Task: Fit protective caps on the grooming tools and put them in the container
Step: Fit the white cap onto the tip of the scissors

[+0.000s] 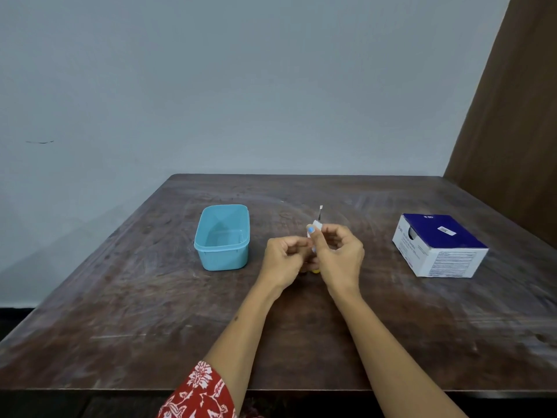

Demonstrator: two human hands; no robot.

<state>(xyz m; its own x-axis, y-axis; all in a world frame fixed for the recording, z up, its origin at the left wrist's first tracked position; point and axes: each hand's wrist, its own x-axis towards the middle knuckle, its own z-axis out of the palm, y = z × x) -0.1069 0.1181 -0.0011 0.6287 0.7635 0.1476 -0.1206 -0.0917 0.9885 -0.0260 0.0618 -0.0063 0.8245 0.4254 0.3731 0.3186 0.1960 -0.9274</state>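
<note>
Capping a grooming tool above the table, container waiting to your left.

Your right hand pinches a slim grooming tool, its thin tip poking up past a pale cap; your left hand curls in beside it, gripping something you cannot make out. The blue container sits well apart on the table, the white-and-blue box to your right. Push off-axis and the cap may jam or slip. Fingers hide the tool's body; yellow bits below are unclear.
</note>
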